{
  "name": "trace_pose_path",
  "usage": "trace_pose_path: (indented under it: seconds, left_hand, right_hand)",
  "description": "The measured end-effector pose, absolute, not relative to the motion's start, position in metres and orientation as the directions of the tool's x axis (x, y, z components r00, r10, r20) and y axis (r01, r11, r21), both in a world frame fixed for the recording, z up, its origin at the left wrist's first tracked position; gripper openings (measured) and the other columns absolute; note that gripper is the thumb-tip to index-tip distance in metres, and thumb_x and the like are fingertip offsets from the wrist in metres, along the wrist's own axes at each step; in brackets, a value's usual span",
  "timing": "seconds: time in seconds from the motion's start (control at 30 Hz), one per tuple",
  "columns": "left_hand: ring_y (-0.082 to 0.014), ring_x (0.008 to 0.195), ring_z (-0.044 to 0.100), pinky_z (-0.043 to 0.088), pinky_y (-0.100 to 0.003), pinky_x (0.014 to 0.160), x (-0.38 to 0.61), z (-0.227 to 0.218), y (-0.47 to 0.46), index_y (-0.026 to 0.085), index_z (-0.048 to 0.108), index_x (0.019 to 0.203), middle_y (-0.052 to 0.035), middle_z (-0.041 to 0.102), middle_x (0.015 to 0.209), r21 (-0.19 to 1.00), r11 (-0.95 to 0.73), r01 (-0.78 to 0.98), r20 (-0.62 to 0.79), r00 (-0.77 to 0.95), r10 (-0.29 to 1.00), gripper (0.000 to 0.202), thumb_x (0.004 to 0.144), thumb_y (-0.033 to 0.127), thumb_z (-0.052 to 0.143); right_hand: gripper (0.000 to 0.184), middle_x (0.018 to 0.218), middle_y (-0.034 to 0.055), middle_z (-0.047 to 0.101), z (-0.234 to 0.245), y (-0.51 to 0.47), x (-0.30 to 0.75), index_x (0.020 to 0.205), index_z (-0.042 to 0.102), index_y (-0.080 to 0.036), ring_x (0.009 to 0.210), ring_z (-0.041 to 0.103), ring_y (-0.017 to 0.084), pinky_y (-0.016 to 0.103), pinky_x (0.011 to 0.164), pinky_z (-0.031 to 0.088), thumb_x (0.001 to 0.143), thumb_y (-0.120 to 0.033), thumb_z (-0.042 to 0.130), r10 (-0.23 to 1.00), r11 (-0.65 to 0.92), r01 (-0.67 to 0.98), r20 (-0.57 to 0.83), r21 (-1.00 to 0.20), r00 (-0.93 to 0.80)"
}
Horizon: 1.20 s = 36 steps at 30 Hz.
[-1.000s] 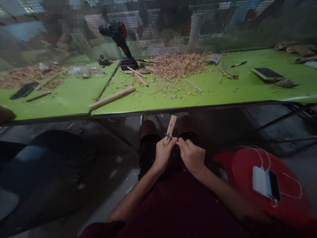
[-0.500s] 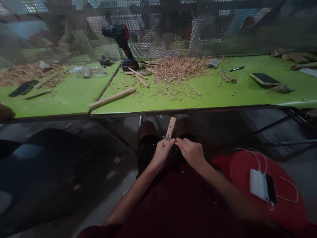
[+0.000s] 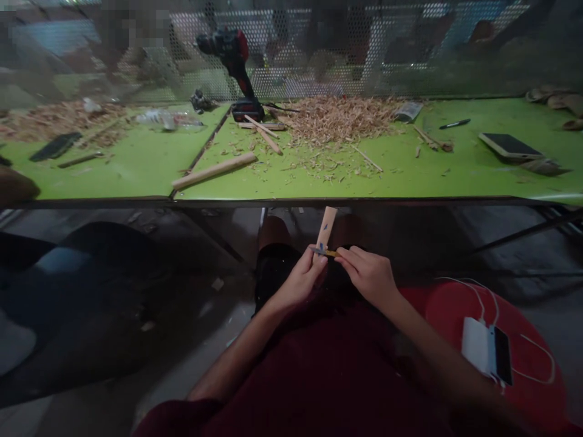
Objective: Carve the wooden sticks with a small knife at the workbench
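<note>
Gripping a short wooden piece [image 3: 327, 223] over your lap, your left hand [image 3: 299, 281] holds its lower end so it tilts up toward the green table [image 3: 455, 176]. Your right hand [image 3: 370, 276] is closed around a small knife [image 3: 324, 251] (yellowish handle, blade lying across the wood just above your left thumb). Beyond, wood shavings [image 3: 339, 116] and a cordless drill [image 3: 234, 70] sit on the table.
</note>
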<state>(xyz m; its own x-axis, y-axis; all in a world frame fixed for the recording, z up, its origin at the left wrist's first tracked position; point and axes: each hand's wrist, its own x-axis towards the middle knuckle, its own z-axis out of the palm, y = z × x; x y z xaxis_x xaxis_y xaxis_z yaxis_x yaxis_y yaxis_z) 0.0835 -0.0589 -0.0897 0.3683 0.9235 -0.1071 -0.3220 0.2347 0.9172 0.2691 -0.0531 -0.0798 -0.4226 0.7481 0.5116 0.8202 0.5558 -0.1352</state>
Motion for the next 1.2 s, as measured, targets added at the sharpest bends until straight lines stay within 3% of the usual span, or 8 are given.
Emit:
trace_pose_path:
  seconds: [0.13, 0.33, 0.47, 0.67, 0.97, 1.2]
  left_hand:
    - [-0.0083, 0.058, 0.035, 0.029, -0.022, 0.052, 0.076, -0.087, -0.054, 0.018, 0.053, 0.091, 0.0053, 0.042, 0.068, 0.966, 0.163, -0.202, -0.081, 0.365, 0.928, 0.036, 0.086, 0.051, 0.065]
    - [-0.0066, 0.055, 0.029, 0.026, -0.022, 0.052, 0.081, -0.083, -0.055, 0.017, 0.053, 0.088, 0.0079, 0.036, 0.065, 0.955, 0.226, -0.194, -0.149, 0.345, 0.927, 0.035, 0.083, 0.048, 0.068]
    - [-0.0086, 0.061, 0.036, 0.031, -0.023, 0.058, 0.089, -0.085, -0.057, 0.016, 0.054, 0.080, 0.0055, 0.043, 0.067, 0.985, 0.109, -0.135, -0.076, 0.232, 0.970, 0.030, 0.083, 0.042, 0.068]
    - [-0.0105, 0.066, 0.040, 0.034, -0.024, 0.061, 0.087, -0.094, -0.057, 0.015, 0.059, 0.084, 0.0032, 0.049, 0.071, 0.999, -0.009, -0.040, 0.015, 0.166, 0.986, 0.025, 0.089, 0.039, 0.061]
    - [-0.0111, 0.061, 0.044, 0.036, -0.023, 0.058, 0.090, -0.093, -0.057, 0.015, 0.063, 0.077, 0.0023, 0.055, 0.067, 0.997, 0.003, -0.079, 0.001, 0.060, 0.998, 0.024, 0.083, 0.037, 0.068]
    - [-0.0097, 0.062, 0.040, 0.033, -0.022, 0.058, 0.094, -0.092, -0.057, 0.014, 0.063, 0.075, 0.0044, 0.050, 0.065, 0.993, 0.041, -0.106, -0.037, 0.040, 0.999, 0.026, 0.082, 0.039, 0.070]
  right_hand:
    - [0.035, 0.078, 0.0023, 0.071, -0.078, -0.051, 0.272, 0.107, 0.073, -0.016, 0.065, 0.063, 0.012, 0.025, 0.058, 0.038, 0.105, -0.036, 0.044, 0.728, 0.598, 0.787, 0.514, -0.151, -0.454]
    - [0.033, 0.075, 0.0017, 0.069, -0.075, -0.058, 0.271, 0.103, 0.073, -0.015, 0.062, 0.063, 0.011, 0.025, 0.057, 0.038, 0.105, -0.032, 0.045, 0.704, 0.621, 0.772, 0.528, -0.134, -0.474]
    - [0.032, 0.076, 0.0016, 0.069, -0.074, -0.062, 0.270, 0.104, 0.073, -0.015, 0.062, 0.062, 0.011, 0.025, 0.056, 0.036, 0.105, -0.031, 0.045, 0.699, 0.610, 0.785, 0.540, -0.107, -0.469]
    - [0.033, 0.069, 0.0002, 0.065, -0.073, -0.062, 0.266, 0.100, 0.075, -0.017, 0.055, 0.057, 0.010, 0.028, 0.051, 0.030, 0.104, -0.033, 0.047, 0.694, 0.559, 0.829, 0.547, 0.000, -0.468]
    - [0.034, 0.065, -0.0004, 0.063, -0.077, -0.065, 0.258, 0.100, 0.076, -0.018, 0.052, 0.052, 0.010, 0.029, 0.051, 0.026, 0.104, -0.035, 0.046, 0.721, 0.482, 0.876, 0.561, 0.015, -0.407]
    - [0.033, 0.067, 0.0004, 0.066, -0.078, -0.068, 0.254, 0.102, 0.076, -0.017, 0.053, 0.053, 0.010, 0.027, 0.051, 0.027, 0.104, -0.033, 0.047, 0.719, 0.447, 0.894, 0.596, -0.005, -0.357]
